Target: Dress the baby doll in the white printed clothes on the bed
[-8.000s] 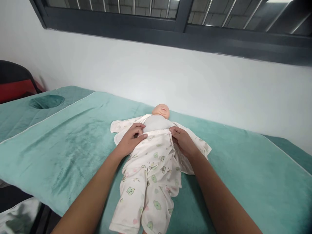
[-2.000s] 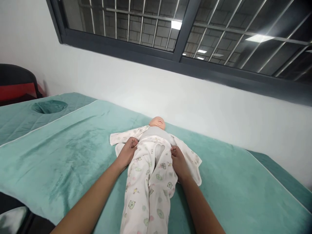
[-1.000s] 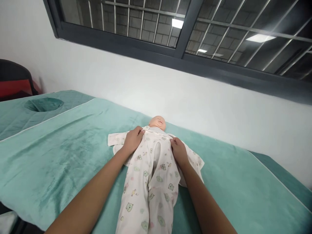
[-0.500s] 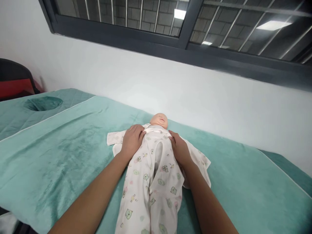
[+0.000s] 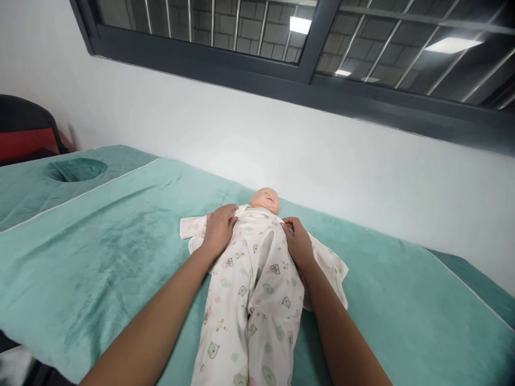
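A baby doll (image 5: 265, 197) lies on its back on a teal blanket (image 5: 100, 252), head toward the wall. It wears a white garment (image 5: 257, 289) printed with small bears, drawn up to the chest, with a narrow gap down the front. A matching white cloth (image 5: 328, 262) is spread under it on both sides. My left hand (image 5: 219, 230) lies flat on the doll's chest by the shoulder, fingers stretched out. My right hand (image 5: 298, 244) rests on the other side of the chest, its fingertips curled on the garment's upper edge.
The blanket covers a padded table with a round face hole (image 5: 74, 169) at the far left. A white wall (image 5: 322, 155) and a dark-framed barred window (image 5: 306, 48) run behind. A dark and red chair (image 5: 24, 134) stands at the left edge.
Both hands have slid the printed garment up from the doll's waist to its chest, covering the grey body. Over the last half second they shifted only slightly.
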{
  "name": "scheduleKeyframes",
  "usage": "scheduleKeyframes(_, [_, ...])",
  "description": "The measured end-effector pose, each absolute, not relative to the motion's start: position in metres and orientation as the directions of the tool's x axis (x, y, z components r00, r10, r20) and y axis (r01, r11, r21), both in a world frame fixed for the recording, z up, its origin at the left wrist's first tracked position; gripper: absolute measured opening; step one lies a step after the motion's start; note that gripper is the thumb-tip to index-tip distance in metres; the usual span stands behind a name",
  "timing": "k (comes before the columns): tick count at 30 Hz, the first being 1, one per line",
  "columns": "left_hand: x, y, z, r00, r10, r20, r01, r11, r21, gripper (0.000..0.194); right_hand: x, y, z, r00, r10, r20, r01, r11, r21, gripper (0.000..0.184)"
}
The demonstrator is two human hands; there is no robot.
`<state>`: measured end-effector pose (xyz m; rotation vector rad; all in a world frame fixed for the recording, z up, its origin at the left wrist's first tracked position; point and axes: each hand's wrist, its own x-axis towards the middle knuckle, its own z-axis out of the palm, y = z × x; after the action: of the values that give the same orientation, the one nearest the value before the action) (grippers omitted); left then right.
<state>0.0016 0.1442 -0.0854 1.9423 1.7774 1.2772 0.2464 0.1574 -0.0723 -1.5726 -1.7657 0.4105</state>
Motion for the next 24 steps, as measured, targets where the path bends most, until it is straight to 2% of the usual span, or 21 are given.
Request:
scheduleKeyframes(5, [-0.008,0.129,-0.085,0.051,0.897,0.440,0.733,-0.333,0.593,0.046,0.247,0.151,-0.073,-0.030,0.947,0.320,0.723,0.242,-0.648,0.030])
scheduleKeyframes(8, [-0.011,0.123,-0.086,0.135,0.888,0.440,0.769,-0.373,0.518,0.050,0.251,0.148,-0.073,-0.116,0.929,0.352,0.729,0.320,-0.605,0.034])
scheduleKeyframes(11, [-0.013,0.121,-0.087,0.155,0.885,0.439,0.767,-0.388,0.511,0.052,0.260,0.141,-0.076,-0.189,0.896,0.401,0.695,0.411,-0.590,0.037])
scheduleKeyframes(14, [-0.016,0.118,-0.087,0.137,0.895,0.424,0.763,-0.368,0.531,0.045,0.273,0.134,-0.080,-0.230,0.878,0.419,0.693,0.450,-0.563,0.028])
scheduleKeyframes(17, [-0.018,0.115,-0.084,0.171,0.902,0.397,0.806,-0.360,0.470,0.031,0.282,0.129,-0.084,-0.314,0.873,0.374,0.767,0.465,-0.442,0.021])
scheduleKeyframes(20, [-0.019,0.111,-0.081,0.222,0.897,0.381,0.836,-0.376,0.399,0.028,0.282,0.127,-0.086,-0.326,0.891,0.316,0.842,0.426,-0.332,0.029])
scheduleKeyframes(24, [-0.018,0.109,-0.078,0.240,0.908,0.343,0.832,-0.374,0.408,0.028,0.279,0.127,-0.082,-0.335,0.896,0.290,0.836,0.425,-0.348,0.037])
